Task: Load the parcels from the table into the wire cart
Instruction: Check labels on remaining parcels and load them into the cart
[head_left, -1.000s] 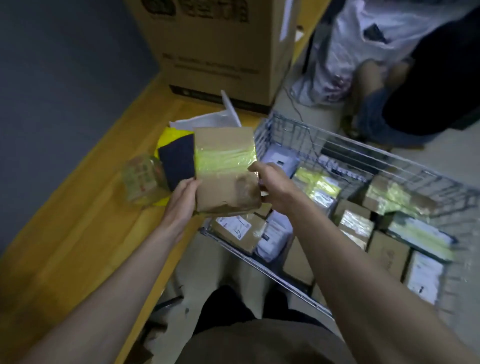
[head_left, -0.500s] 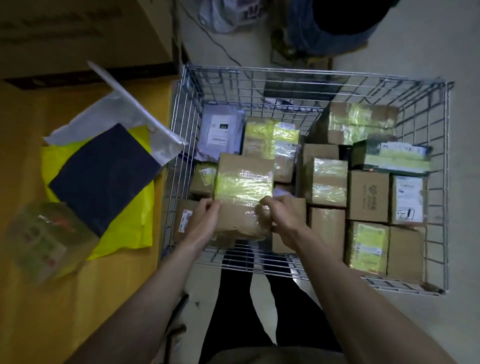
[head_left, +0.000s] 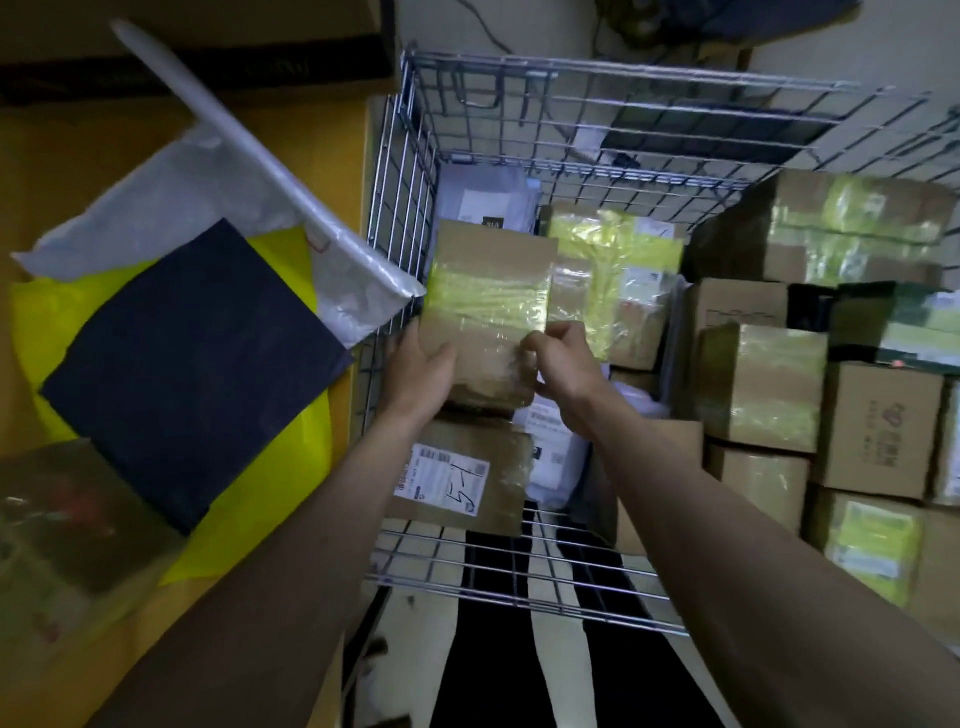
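Dim, flat light is falling over the room. A pale floor (head_left: 831, 47) is showing beyond the grip and below it, nearer the camera. Left of the grip, a yellow tabletop (head_left: 78, 171) is running along, with a large cardboard box (head_left: 208, 47) sitting at its far end.

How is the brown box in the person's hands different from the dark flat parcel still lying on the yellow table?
The brown box is thick cardboard with a band of yellow-green tape; the dark parcel is flat, plain and navy. The brown box is held over the wire cart by the left hand and right hand; the dark parcel rests on the yellow bag on the table, untouched. Both are roughly rectangular.
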